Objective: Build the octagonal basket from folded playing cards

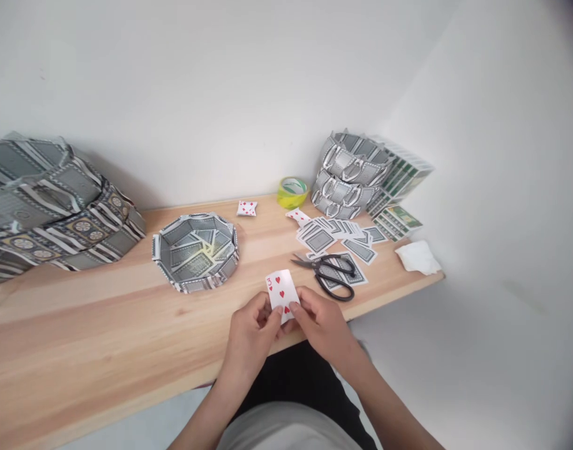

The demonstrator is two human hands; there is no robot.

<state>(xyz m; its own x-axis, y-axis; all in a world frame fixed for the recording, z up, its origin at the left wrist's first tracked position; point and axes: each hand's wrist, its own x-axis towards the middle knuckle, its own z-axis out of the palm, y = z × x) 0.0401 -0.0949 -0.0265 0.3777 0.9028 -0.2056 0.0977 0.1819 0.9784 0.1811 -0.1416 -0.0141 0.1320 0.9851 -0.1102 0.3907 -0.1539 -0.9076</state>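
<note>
A three of hearts playing card (281, 287) is held face up between both hands, above the table's front edge. My left hand (254, 328) pinches its lower left side, thumb on the face. My right hand (321, 319) grips the lower right side the same way; the fingers behind the card are mostly hidden. Just beyond my right hand, black-handled scissors (321, 265) lie with parted blades on some cards, pointing left. Grey-backed playing cards (318, 237) are spread face down behind them. A shallow round basket made of folded cards (187, 284) sits to the left.
On the wooden table (127, 325), a tall card basket (61, 206) stands at the left and another (352, 175) at the back right. Yellow-green tape (292, 194), a folded card piece (247, 209), green card boxes (401, 181) and a white tissue (418, 257) lie around.
</note>
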